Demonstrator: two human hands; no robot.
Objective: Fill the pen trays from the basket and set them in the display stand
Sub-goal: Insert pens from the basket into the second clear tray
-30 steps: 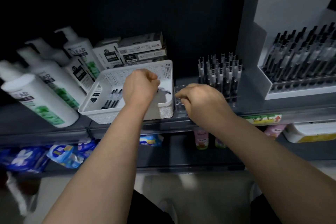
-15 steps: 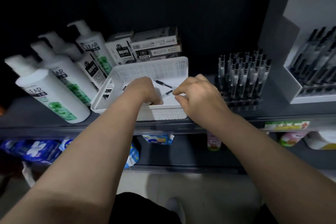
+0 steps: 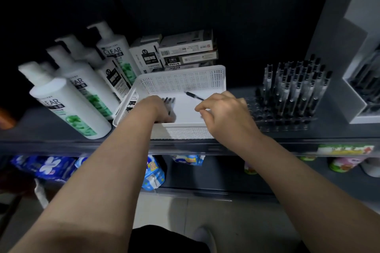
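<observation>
- Left hand: reaches into the white basket. Its fingers are bent downward and blurred.
- A bundle of pens shows just beyond those fingers, its dark ends sticking out past the knuckles. Whether the fingers grip it cannot be told.
- Right hand: over the basket's near right corner. Its fingers are curled, with thumb and forefinger tips almost meeting.
- A single pen lies slanted on the basket floor just beyond the right fingers, its near end reaching the index knuckle. Whether it is pinched or only lies beside the fingers cannot be told.
- Pen tray: clear, on the shelf just right of the right fingers. Its near rows of holes are unfilled.
- Upright pens stand in the tray's farther rows.
- Display stand: grey, well to the right of both hands, beyond the tray, with dark pens racked in it.
- Shampoo bottles: white, leaning, left of the left fingers and beside the basket.
- Pen boxes: stacked behind the basket, beyond both sets of fingers.
</observation>
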